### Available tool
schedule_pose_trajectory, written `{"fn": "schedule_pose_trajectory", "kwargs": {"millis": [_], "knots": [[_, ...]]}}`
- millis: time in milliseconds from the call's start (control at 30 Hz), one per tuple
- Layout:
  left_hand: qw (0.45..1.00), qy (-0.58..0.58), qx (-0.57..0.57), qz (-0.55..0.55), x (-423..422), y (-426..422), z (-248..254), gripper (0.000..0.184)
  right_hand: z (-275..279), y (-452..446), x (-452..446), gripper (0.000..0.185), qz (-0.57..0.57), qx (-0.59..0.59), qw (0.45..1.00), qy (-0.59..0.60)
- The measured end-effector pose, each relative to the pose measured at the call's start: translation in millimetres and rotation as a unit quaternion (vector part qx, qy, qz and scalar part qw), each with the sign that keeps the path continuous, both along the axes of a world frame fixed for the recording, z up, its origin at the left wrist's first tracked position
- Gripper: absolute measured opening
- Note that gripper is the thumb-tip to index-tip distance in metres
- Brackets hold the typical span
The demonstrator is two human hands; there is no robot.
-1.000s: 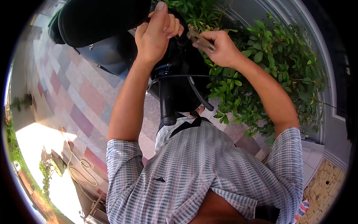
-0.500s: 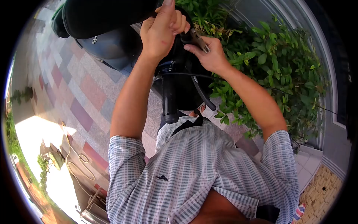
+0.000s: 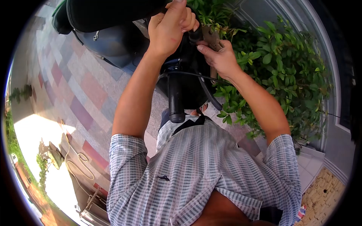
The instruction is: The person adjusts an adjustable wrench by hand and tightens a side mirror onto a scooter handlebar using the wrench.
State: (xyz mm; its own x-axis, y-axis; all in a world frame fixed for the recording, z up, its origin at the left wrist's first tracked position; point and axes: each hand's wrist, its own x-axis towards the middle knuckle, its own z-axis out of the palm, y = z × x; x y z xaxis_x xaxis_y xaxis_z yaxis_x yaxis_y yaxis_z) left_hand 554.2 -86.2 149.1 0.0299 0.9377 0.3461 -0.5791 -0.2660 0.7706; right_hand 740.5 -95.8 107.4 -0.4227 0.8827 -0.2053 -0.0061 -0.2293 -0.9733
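Note:
My left hand (image 3: 166, 33) is closed near the top of the view, its fingers curled round a dark part that they largely hide. A black cylindrical end (image 3: 195, 36) shows just beyond its fingertips. My right hand (image 3: 222, 59) pinches a flat, brownish-grey metal piece (image 3: 212, 38) between thumb and fingers, right beside that black end. Its exact kind cannot be made out. Below both hands, a black handlebar grip (image 3: 176, 100) points toward my body, with a curved black lever (image 3: 210, 92) and a thin cable (image 3: 196, 74) next to it.
A black padded seat-like part (image 3: 109, 15) and a dark blue-grey body panel (image 3: 109, 47) lie at upper left. Leafy bushes (image 3: 279, 67) crowd the right side before a grey wall (image 3: 326, 56). Paving tiles (image 3: 94, 90) and a coiled hose (image 3: 83, 165) are at left.
Both hands have shifted slightly right. The metal piece has turned, so its broad flat side now shows and it points more upward. The handlebar grip has swung a little right.

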Motion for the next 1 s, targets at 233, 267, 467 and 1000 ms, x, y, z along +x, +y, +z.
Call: {"fn": "schedule_pose_trajectory", "kwargs": {"millis": [233, 267, 467, 1000], "knots": [[0.999, 0.034, 0.002, -0.033, -7.3, 7.9, -9.7, 0.03, -11.8, 5.5, -1.3, 0.014, -0.015, 0.101, 0.994, -0.029], [1.0, 0.019, -0.011, 0.022, 3.6, -2.5, 8.3, 0.05, -12.3, 8.4, -1.1, 0.013, -0.012, 0.096, 0.995, -0.019], [1.0, 0.008, 0.006, 0.013, 4.0, -0.4, 8.7, 0.05, -10.1, 18.2, 4.3, 0.012, 0.039, 0.027, 0.999, 0.006], [0.998, -0.037, -0.033, 0.042, 16.7, -2.2, 16.3, 0.052, -15.3, 9.3, -7.1, 0.018, -0.032, -0.003, 0.997, 0.076]]}}
